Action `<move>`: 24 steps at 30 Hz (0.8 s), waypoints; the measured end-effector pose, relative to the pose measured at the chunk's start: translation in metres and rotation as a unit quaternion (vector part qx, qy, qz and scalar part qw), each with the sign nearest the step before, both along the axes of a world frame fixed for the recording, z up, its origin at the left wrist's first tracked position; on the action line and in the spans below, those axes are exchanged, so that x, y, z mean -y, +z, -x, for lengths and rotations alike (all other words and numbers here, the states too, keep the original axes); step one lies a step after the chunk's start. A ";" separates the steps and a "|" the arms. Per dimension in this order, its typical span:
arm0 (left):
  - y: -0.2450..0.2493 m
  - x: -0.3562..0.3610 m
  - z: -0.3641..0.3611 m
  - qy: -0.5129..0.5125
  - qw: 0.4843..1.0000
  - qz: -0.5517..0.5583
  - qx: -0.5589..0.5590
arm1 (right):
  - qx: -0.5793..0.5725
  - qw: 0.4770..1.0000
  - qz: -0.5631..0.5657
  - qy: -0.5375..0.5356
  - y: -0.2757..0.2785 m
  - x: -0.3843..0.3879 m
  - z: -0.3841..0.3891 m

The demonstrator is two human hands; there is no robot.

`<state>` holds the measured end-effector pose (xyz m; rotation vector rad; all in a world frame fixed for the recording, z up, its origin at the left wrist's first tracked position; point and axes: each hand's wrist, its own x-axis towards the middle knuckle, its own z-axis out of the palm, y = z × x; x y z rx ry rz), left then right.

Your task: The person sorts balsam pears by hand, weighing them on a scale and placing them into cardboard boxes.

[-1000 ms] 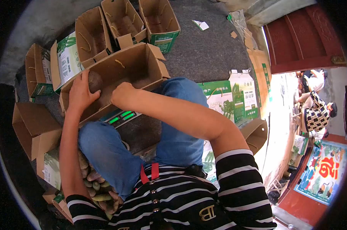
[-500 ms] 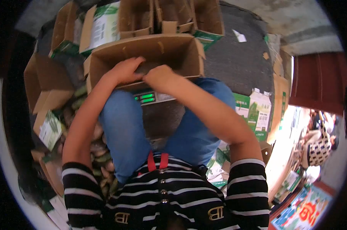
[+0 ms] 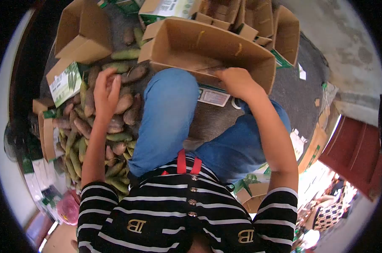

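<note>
An open cardboard box [image 3: 258,55] stands in front of my knees. My right hand [image 3: 239,82] is at its near wall with the fingers curled inward. A small dark shape shows by those fingertips inside the box; I cannot make out what they hold. My left hand [image 3: 106,90] is over a heap of long green and brown cucumber-like vegetables [image 3: 77,158]. Its fingers are bent, with the thumb apart, and nothing shows between them. One brown vegetable [image 3: 135,73] lies just right of the left fingertips. Below the box's near wall, a scale's panel [image 3: 214,97] is partly visible.
More open boxes [image 3: 286,36] line up behind the main one. A tipped box [image 3: 83,33] stands at the upper left, above a printed carton flap [image 3: 65,83]. Flattened cartons [image 3: 313,139] lean at the right. Dark matting [image 3: 300,92] covers the floor.
My left hand has left the box and moved left to the vegetable heap. My right hand stays at the box's near wall. The view has turned left, showing more of the heap.
</note>
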<state>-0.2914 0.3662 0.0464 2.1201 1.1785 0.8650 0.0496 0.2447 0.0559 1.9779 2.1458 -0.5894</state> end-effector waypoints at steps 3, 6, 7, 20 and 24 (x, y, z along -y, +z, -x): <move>-0.050 0.031 0.074 0.036 0.989 -0.005 -0.145 | 0.014 0.999 0.032 0.000 0.007 -0.004 0.001; -0.106 0.077 0.142 0.027 0.935 0.094 -0.340 | 0.017 1.000 0.023 0.000 0.016 -0.003 0.006; -0.123 0.090 0.162 0.010 0.914 0.151 -0.377 | 0.000 1.000 -0.011 0.000 0.019 -0.001 0.009; -0.210 0.190 0.264 0.079 0.798 0.444 -0.400 | 0.018 0.999 0.028 -0.016 0.027 -0.009 0.022; -0.217 0.209 0.279 0.113 0.797 0.450 -0.386 | 0.022 1.000 0.009 0.007 0.019 -0.006 0.016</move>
